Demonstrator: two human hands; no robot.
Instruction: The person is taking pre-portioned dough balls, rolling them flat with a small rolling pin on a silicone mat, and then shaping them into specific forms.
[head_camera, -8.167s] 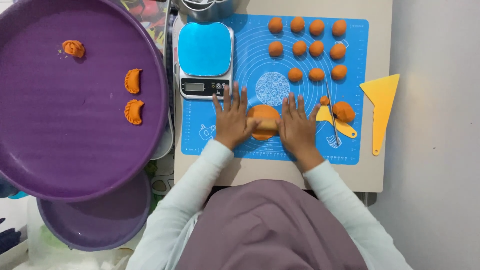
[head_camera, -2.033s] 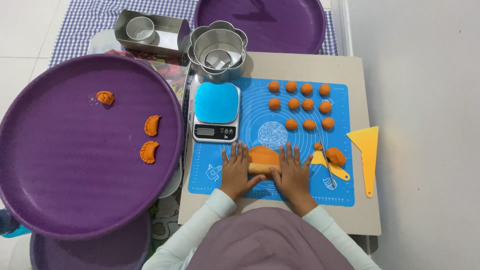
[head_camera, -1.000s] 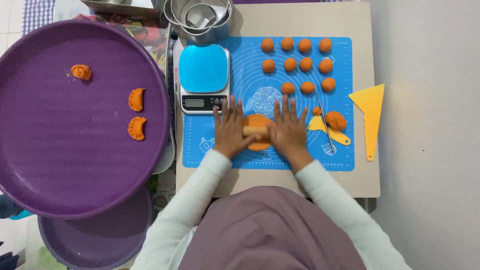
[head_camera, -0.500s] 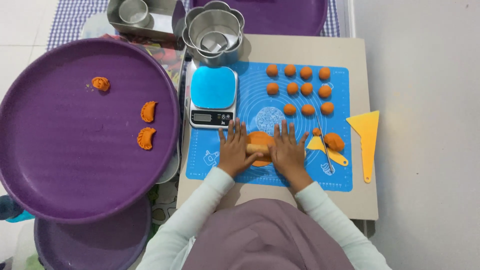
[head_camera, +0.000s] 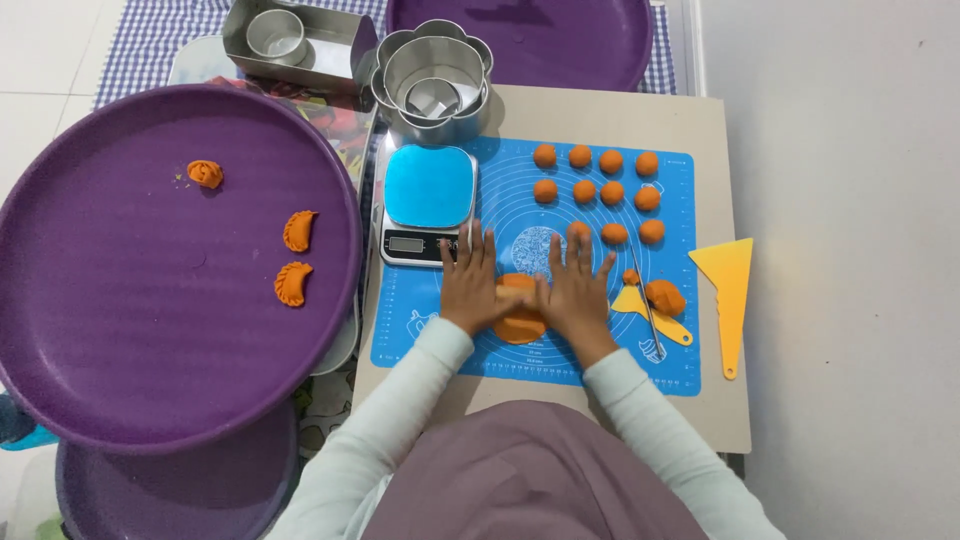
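orange dough disc (head_camera: 520, 318) sits right under both flat, spread hands, left hand (head_camera: 470, 285) and right hand (head_camera: 577, 292) pressing on it

Ten small orange dough balls (head_camera: 580, 157) sit on one blue baking mat (head_camera: 680, 370), three folded orange pastries (head_camera: 297, 230) lie on the big purple tray (head_camera: 120, 350), one of three trays in sight, plus one digital scale (head_camera: 428, 205), one yellow scraper (head_camera: 728, 280), and two hands (head_camera: 470, 285) pressing one dough disc (head_camera: 520, 322).

Both hands (head_camera: 525, 290) cover much of the orange dough disc (head_camera: 520, 322) — upper purple tray (head_camera: 520, 45) cut off.
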